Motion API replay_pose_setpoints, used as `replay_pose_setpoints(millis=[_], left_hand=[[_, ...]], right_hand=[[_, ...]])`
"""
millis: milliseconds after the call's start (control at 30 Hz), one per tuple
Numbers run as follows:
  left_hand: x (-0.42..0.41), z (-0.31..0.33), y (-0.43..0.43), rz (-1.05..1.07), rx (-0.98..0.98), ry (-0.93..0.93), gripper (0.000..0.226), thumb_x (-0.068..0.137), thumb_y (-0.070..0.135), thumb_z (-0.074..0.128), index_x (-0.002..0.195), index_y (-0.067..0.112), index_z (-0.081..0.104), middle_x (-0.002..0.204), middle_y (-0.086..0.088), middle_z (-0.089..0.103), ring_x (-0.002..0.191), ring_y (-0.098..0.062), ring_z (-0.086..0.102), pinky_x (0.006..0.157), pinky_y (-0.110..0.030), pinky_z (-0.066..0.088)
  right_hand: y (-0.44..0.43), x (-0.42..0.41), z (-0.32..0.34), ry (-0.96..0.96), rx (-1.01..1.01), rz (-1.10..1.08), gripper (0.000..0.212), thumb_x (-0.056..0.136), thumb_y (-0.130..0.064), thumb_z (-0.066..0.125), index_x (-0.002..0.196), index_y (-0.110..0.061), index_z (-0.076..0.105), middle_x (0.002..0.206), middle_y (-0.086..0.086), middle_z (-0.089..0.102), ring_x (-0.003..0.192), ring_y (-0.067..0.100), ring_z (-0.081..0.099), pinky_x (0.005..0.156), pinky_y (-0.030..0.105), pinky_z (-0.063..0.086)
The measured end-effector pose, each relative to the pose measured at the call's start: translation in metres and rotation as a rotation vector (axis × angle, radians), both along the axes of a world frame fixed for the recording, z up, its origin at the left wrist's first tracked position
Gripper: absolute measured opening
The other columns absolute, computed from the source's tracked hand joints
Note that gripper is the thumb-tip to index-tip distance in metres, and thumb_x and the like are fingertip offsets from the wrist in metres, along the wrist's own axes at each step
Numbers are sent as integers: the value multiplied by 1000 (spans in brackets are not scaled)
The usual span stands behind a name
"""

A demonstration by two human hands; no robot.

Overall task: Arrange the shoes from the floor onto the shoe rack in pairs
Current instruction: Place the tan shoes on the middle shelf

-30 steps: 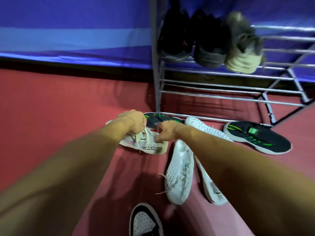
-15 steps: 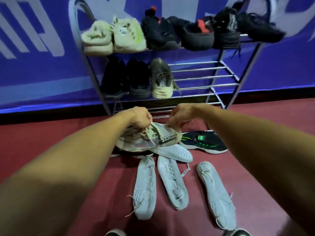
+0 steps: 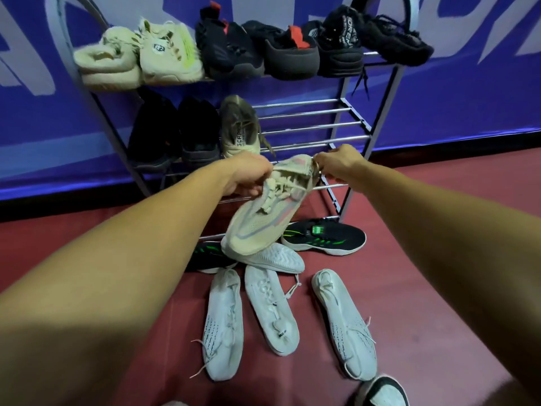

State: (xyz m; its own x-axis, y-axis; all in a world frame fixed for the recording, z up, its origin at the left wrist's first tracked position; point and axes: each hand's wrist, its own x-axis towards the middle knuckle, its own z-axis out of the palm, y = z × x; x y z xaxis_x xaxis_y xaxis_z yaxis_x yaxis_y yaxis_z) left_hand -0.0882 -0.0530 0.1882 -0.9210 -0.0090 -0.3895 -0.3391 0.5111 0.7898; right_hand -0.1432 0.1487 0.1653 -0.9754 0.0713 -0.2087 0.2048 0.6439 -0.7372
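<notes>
On the near red floor [image 3: 409, 259] lie white knit sneakers [image 3: 270, 309], with a black and green sneaker [image 3: 325, 237] beyond them. Above that pile, both hands hold a beige mesh sneaker with pink panels [image 3: 263, 218] in the air, toe tilted down: the left hand [image 3: 248, 174] grips its collar and the right hand [image 3: 336, 165] pinches its heel. Farther off, the grey metal shoe rack [image 3: 307, 124] carries a matching beige sneaker [image 3: 240, 127] on its middle shelf.

Olive shoe [image 3: 238, 126]: "SCAPR"; black shoe [image 3: 341, 46]: "OREM"
</notes>
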Motion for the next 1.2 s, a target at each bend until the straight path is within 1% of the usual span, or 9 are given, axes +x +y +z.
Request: replay_pose_setpoints(millis=[167,233,333,500,600,800,933,1067,1200], left_hand=[[-8,22,6,40,141,49,15,81,4,52,78,17,58,52,-2,59,56,-16,58,59,-25,44],[-11,26,5,103,220,72,18,81,4,54,73,19,59,57,-2,62,58,-16,62,64,-26,46],[-12,30,5,168,334,116,21,84,4,53,75,21,60,58,1,64,52,-11,64,54,-20,50],[-18,32,-3,252,475,177,19,87,6,53,81,23,59,65,1,61,56,-11,58,55,-19,48],[-22,31,-7,279,538,208,20,90,7,53,81,23,57,69,1,61,58,-11,58,56,-20,48],[-28,28,-8,155,476,225,15,96,16,59,107,24,65,72,0,58,56,-8,53,53,-21,42],[-29,23,-8,130,346,245,15,89,16,71,92,17,56,66,-2,61,53,-10,55,51,-23,43],[-19,18,-18,24,139,24,23,95,32,65,82,13,62,66,-1,63,56,-10,66,45,-17,48],[-13,5,-27,57,226,-212,33,89,48,68,89,15,62,82,-1,70,73,-11,72,50,-19,54]], right_hand=[[4,6,3,-88,-138,39,32,95,-35,62,101,-4,67,76,8,64,49,14,48,48,22,36],[-1,11,5,-142,-172,126,35,94,-41,64,101,-8,68,73,2,63,57,13,53,57,26,39],[-10,13,4,-196,-267,198,37,88,-48,68,99,-13,66,80,3,65,77,19,58,61,29,38],[-17,12,7,-267,-344,211,33,88,-46,65,99,-15,63,80,1,64,78,16,58,68,29,39],[-17,11,6,-287,-363,232,25,86,-37,63,96,-14,64,75,4,59,78,19,52,58,28,34],[-23,3,1,-140,-440,90,10,84,-16,68,86,-9,61,59,0,51,50,12,41,48,27,30],[-20,-6,2,-82,-484,33,11,86,-14,68,77,-10,63,60,2,49,51,13,40,51,28,31],[-22,-12,1,-42,-556,3,12,92,-14,64,81,-7,67,59,2,46,51,13,38,51,27,31],[-31,-12,-3,-1,-542,-62,14,96,-15,62,95,-3,69,63,3,49,52,12,38,45,23,33]])
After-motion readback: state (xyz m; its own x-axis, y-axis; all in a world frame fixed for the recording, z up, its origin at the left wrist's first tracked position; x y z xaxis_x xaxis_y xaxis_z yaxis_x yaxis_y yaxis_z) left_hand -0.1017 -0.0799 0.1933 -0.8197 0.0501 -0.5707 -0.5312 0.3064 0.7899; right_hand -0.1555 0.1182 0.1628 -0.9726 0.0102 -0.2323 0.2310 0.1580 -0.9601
